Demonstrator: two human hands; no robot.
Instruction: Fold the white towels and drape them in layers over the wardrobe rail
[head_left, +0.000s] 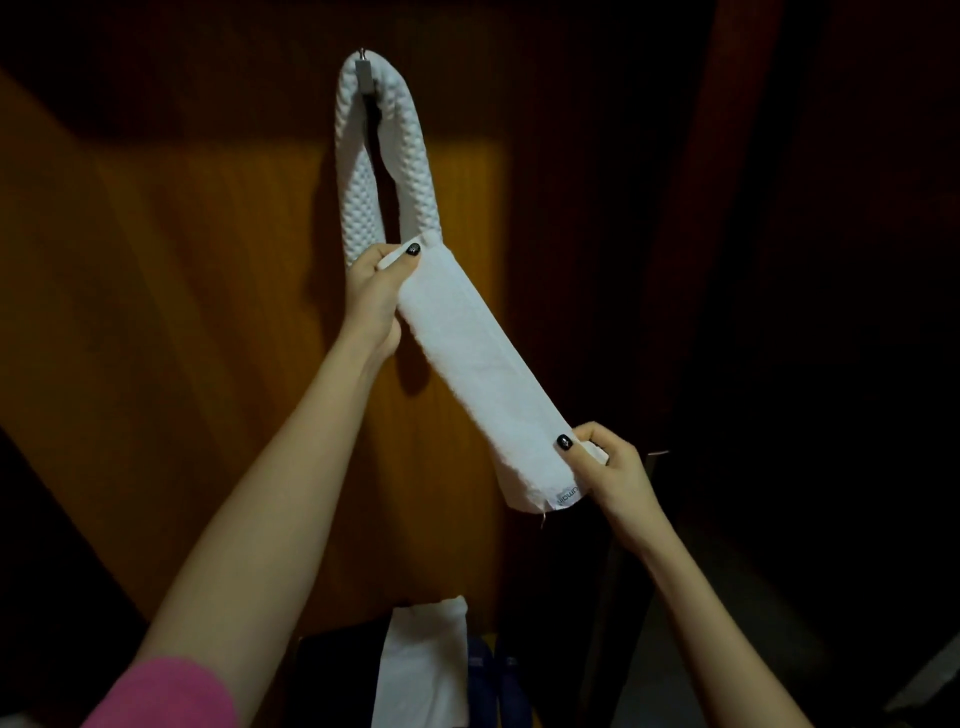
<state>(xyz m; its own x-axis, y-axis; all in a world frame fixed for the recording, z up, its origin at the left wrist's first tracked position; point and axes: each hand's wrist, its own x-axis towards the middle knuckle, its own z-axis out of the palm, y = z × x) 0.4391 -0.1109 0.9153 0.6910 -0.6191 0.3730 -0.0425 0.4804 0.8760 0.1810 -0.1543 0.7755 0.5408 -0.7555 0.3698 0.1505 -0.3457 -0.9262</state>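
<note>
Head view shows my left hand (375, 299) and right hand (613, 475) pinching the two ends of a folded white towel (480, 371) inside the wooden wardrobe (208, 260). Above it, a bumpy towel (387, 156) hangs over the rail (364, 73). Another towel (423, 665) lies down below.

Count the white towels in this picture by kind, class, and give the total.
Bumpy-textured white towel draped over the metal wardrobe rail: 1
Smooth folded white towel held between both hands: 1
Folded white towel lying low in the wardrobe: 1
Total: 3
</note>
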